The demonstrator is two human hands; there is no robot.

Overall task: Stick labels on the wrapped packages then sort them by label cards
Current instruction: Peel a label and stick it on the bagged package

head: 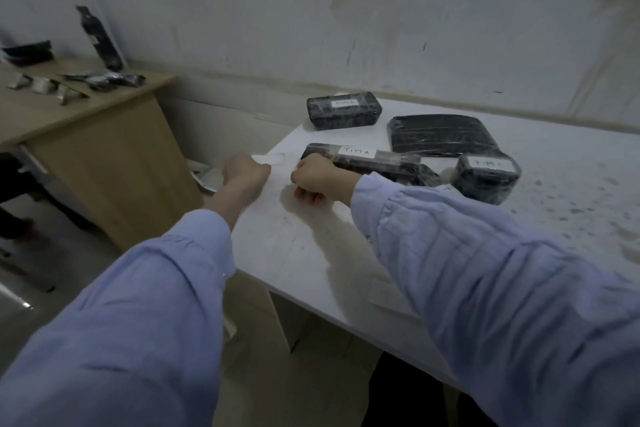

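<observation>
**A:** What do we see of the packages?

**B:** We see four of them on the white surface (311, 246), all wrapped in black film that shines a little. The long package (398, 163) lies nearest to our hands. On its top it carries a white label (357, 151) where we read "TIMA".

**A:** Which way does it lie?

**B:** Its long axis goes from left to right, with the right end a little nearer to us. The label sits close to the left end, and its letters stand upright for us.

**A:** And the others?

**B:** The far package (346, 120) also lies left to right, near the far left corner of the surface. It has a white label on top, but the writing is too blurred to read. The flat package (440, 135) is to the right of it, broad, and its top shows black wrap. The small package (485, 187) stands just beside the right end of the long one, with a blurred label on top.

**A:** What do our hands do?

**B:** Our left hand (244, 172) is at the left edge of the surface. It is curled around a white slip (272, 159) that sticks out to the right. Our right hand (313, 177) is at the left end of the long package, with its fingers (310, 196) curled under. We cannot tell whether they hold anything.
</observation>
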